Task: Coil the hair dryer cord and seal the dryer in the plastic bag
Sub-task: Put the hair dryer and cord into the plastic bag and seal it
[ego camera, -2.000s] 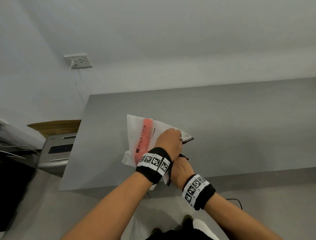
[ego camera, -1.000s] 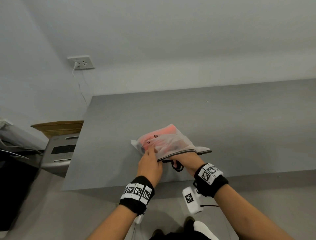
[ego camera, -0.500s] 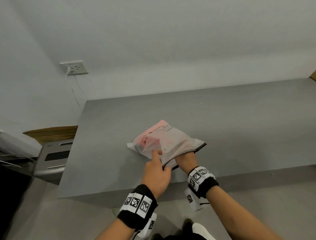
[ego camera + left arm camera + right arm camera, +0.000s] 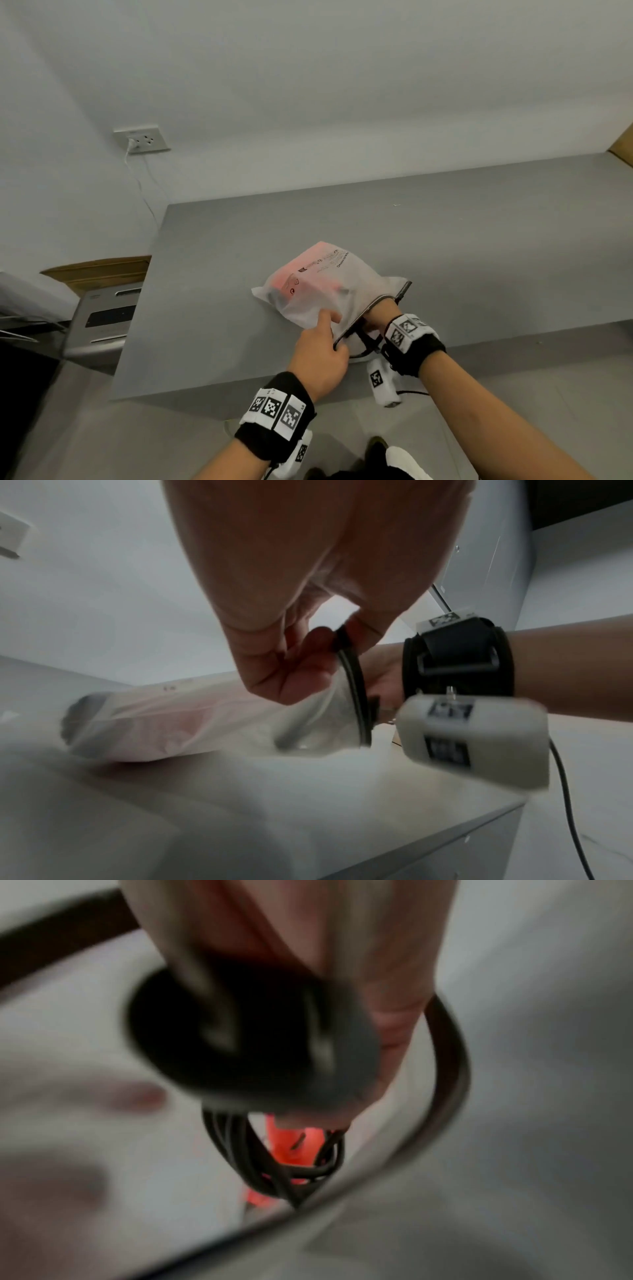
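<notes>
Here the left hand (image 4: 320, 354) pinches the dark-rimmed mouth of the frosted plastic bag (image 4: 329, 287) between thumb and curled fingers, its forefinger laid straight on the bag's top, while the right hand (image 4: 378, 317) is sunk past the knuckles inside that mouth, its grip closed round the black plug (image 4: 246, 1039) of the cord (image 4: 274, 1161). Beyond the plug, the cord lies in black loops against the orange hair dryer (image 4: 294, 1148), which shows pink through the film. The bag rests near the front edge of the grey bench (image 4: 479, 246).
</notes>
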`<state>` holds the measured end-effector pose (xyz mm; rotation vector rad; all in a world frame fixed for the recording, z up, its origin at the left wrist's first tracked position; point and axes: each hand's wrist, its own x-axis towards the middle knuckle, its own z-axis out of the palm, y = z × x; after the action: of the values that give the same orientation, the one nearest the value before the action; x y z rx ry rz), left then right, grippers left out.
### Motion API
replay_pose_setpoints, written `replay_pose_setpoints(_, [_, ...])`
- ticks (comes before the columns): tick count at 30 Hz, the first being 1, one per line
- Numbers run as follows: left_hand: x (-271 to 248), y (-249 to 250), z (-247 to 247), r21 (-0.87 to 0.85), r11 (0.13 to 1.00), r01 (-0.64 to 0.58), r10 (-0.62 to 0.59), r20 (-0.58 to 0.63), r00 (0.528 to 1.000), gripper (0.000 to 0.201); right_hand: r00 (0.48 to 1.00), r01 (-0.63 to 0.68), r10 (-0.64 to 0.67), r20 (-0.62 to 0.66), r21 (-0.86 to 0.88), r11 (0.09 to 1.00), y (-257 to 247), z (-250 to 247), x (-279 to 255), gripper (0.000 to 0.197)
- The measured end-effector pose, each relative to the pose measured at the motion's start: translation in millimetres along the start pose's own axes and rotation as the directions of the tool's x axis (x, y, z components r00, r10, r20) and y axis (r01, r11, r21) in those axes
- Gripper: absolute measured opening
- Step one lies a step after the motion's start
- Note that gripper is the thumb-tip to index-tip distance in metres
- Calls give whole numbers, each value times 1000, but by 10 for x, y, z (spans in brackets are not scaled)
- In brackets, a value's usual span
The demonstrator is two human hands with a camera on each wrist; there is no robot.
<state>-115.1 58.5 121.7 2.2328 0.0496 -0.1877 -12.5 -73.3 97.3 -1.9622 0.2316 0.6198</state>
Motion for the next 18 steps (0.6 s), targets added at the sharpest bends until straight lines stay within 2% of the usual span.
replay_pose_setpoints(1, [-14, -6, 12, -6, 1000, 6, -6, 8, 1000, 35, 1000, -14, 15, 0, 280, 960, -27, -5, -24, 7])
replay_pose_setpoints(2, [-21, -11, 22, -21, 1000, 15, -15, 13, 1000, 35, 999, -17, 33, -23, 499, 866, 4, 6, 45, 15])
replay_pose_setpoints(3, [-30, -12, 26, -43, 999, 22, -22, 16, 1000, 35, 999, -6, 35, -32, 646, 763, -13, 8, 42, 21])
replay_pose_setpoints(5, [-39, 8, 9, -101, 995, 28, -28, -4, 1000, 34, 998, 36, 14, -62, 732, 680, -18, 60, 60, 26])
replay_pose_setpoints(6, [-32, 22, -11, -132, 991, 26, -30, -33, 999, 33, 997, 56, 3, -83, 705, 707, -40, 69, 40, 28])
replay_pose_setpoints(7, [-18, 34, -37, -158, 987, 21, -32, -68, 997, 33, 996, 71, -19, -92, 608, 791, -66, 58, -1, 29])
replay_pose_setpoints(8, [2, 41, -66, -174, 984, 18, -36, -99, 994, 33, 994, 85, -46, -104, 415, 906, -89, 33, -38, 31])
replay_pose_setpoints(9, [26, 48, -93, -184, 983, 19, -43, -126, 991, 33, 993, 82, -65, -98, 173, 982, -91, 1, -63, 32])
replay_pose_setpoints(10, [50, 55, -118, -190, 982, 20, -49, -145, 988, 32, 992, 82, -84, -98, -16, 996, -93, -19, -64, 30])
replay_pose_setpoints(12, [85, 66, -154, -193, 981, 22, -54, -164, 985, 33, 973, 190, -211, -97, -190, 963, -117, -52, -125, 24])
replay_pose_setpoints(14, [92, 97, -180, -197, 980, 11, -47, -179, 983, 34, 929, 314, -359, -87, -325, 892, -120, -100, -196, 22])
replay_pose_setpoints(16, [95, 120, -195, -206, 979, -5, -38, -203, 978, 33, 902, 330, -423, -90, -488, 808, -92, -186, -285, 11])
replay_pose_setpoints(18, [103, 131, -197, -212, 977, -14, -35, -228, 973, 33, 868, 315, -479, -129, -601, 734, -30, -306, -421, 28])
